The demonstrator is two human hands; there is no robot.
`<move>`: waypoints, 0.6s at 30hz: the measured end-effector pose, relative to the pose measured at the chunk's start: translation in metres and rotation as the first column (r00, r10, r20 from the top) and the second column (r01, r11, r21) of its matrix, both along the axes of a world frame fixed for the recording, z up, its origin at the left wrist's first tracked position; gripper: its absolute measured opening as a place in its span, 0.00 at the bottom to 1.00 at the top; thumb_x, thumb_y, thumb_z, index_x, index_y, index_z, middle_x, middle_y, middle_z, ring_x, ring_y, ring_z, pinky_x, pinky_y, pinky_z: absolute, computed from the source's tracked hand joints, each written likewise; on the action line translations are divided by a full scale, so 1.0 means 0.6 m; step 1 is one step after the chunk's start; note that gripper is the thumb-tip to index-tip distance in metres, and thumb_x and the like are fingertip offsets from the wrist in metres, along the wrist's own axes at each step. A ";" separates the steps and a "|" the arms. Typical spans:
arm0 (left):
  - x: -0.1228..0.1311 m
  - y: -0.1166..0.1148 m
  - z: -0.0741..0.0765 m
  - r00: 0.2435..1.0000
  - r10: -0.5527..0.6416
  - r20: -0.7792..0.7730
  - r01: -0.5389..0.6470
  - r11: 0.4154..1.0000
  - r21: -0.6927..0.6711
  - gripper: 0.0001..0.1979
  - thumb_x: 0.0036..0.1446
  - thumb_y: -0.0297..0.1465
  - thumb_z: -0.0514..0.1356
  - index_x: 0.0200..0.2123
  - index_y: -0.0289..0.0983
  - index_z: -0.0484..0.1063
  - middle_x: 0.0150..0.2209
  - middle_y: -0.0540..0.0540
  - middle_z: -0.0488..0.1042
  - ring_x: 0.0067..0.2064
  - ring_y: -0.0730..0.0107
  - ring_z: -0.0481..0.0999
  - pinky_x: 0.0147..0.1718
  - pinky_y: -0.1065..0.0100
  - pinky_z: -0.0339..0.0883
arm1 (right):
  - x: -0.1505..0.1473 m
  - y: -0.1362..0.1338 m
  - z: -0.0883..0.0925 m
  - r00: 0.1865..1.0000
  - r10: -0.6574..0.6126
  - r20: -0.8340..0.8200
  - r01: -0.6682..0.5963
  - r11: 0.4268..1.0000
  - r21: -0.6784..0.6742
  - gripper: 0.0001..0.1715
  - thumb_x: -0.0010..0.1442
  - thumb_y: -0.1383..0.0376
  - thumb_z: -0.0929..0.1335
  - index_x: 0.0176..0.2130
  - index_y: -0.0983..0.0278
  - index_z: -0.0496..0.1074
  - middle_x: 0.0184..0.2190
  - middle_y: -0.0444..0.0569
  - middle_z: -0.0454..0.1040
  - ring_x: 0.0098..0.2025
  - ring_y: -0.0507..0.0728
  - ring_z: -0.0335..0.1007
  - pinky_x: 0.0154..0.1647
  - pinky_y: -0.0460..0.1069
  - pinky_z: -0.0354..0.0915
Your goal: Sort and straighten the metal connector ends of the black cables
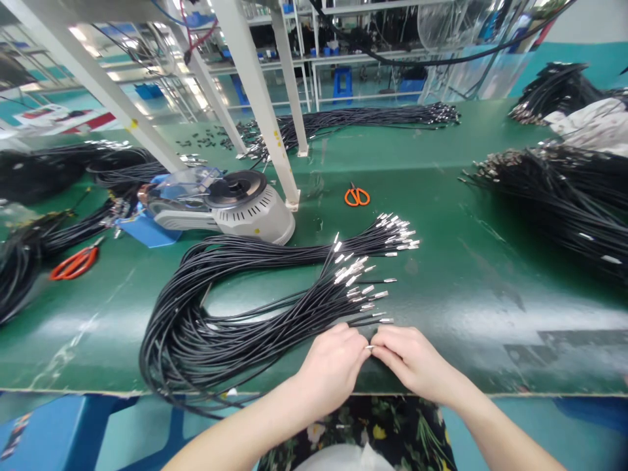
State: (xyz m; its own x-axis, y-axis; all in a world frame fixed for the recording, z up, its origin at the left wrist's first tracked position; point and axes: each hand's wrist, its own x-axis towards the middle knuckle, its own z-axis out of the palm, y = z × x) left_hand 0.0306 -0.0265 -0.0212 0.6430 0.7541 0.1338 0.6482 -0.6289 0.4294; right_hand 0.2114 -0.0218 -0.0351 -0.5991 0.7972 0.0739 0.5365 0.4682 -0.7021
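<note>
My left hand (pixel 333 360) is closed near the front edge of the green table, its fingertips pinching the end of a black cable. Right beside it my right hand (pixel 412 360) pinches the same end, where a small silvery connector (pixel 369 347) shows between the fingertips. Just beyond both hands lies a looped bundle of black cables (pixel 171 314), folded into a U with its bend at the left. Its many metal-tipped ends (pixel 350 271) fan out towards the right.
A grey round machine (pixel 260 219) stands behind the bundle, beside white uprights (pixel 265 98). Orange-handled scissors (pixel 357 196) lie on the green table (pixel 441 275), with another orange-handled pair (pixel 74 263) at left. More cable bundles (pixel 554 190) are heaped at right. Blue stool (pixel 53 432) below.
</note>
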 end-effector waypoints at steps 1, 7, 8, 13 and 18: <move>-0.004 0.006 0.010 1.000 0.013 0.025 -0.013 1.000 0.006 0.15 0.61 0.27 0.45 0.25 0.35 0.65 0.24 0.48 0.68 0.28 0.70 0.64 0.29 0.68 0.61 | 0.001 0.000 0.005 0.998 -0.038 -0.055 0.036 0.999 -0.027 0.12 0.63 0.66 0.57 0.32 0.64 0.66 0.28 0.46 0.69 0.30 0.52 0.63 0.32 0.45 0.57; -0.048 0.056 0.081 0.871 0.279 0.404 -0.356 0.925 0.130 0.09 0.60 0.29 0.50 0.32 0.35 0.69 0.31 0.47 0.72 0.33 0.71 0.68 0.34 0.68 0.63 | -0.011 -0.061 0.042 0.990 0.112 -0.087 -0.129 0.967 -0.221 0.11 0.61 0.68 0.60 0.31 0.62 0.68 0.26 0.43 0.71 0.29 0.50 0.66 0.35 0.44 0.60; -0.053 0.066 0.088 0.838 0.294 0.460 -0.407 0.898 0.168 0.09 0.60 0.29 0.50 0.33 0.35 0.69 0.31 0.47 0.72 0.34 0.72 0.69 0.35 0.69 0.63 | -0.021 -0.079 0.037 0.978 0.202 -0.046 -0.207 0.942 -0.264 0.11 0.61 0.69 0.60 0.31 0.61 0.69 0.27 0.43 0.72 0.30 0.50 0.67 0.36 0.44 0.60; -0.037 0.115 0.077 0.861 0.326 0.391 -0.468 0.807 0.359 0.09 0.60 0.30 0.49 0.37 0.35 0.69 0.33 0.46 0.71 0.36 0.69 0.68 0.38 0.65 0.62 | -0.093 -0.145 -0.065 0.978 0.122 0.167 -0.061 0.941 -0.333 0.33 0.50 0.64 0.68 0.55 0.62 0.59 0.51 0.55 0.64 0.51 0.62 0.60 0.52 0.53 0.56; -0.017 0.109 0.037 0.943 0.332 0.019 -0.319 0.888 0.331 0.19 0.54 0.31 0.56 0.50 0.39 0.62 0.45 0.41 0.66 0.49 0.56 0.61 0.43 0.56 0.59 | -0.132 -0.142 -0.142 0.977 0.155 0.147 -0.098 0.936 -0.339 0.19 0.56 0.65 0.64 0.48 0.60 0.66 0.47 0.49 0.69 0.50 0.59 0.62 0.51 0.51 0.57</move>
State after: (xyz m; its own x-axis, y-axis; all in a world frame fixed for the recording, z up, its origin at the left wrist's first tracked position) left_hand 0.0202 0.0391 0.0011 0.3784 0.8402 0.3884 0.8518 -0.4803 0.2092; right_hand 0.1321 -0.1069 -0.1203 -0.6773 0.6764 -0.2896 0.6118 0.2990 -0.7323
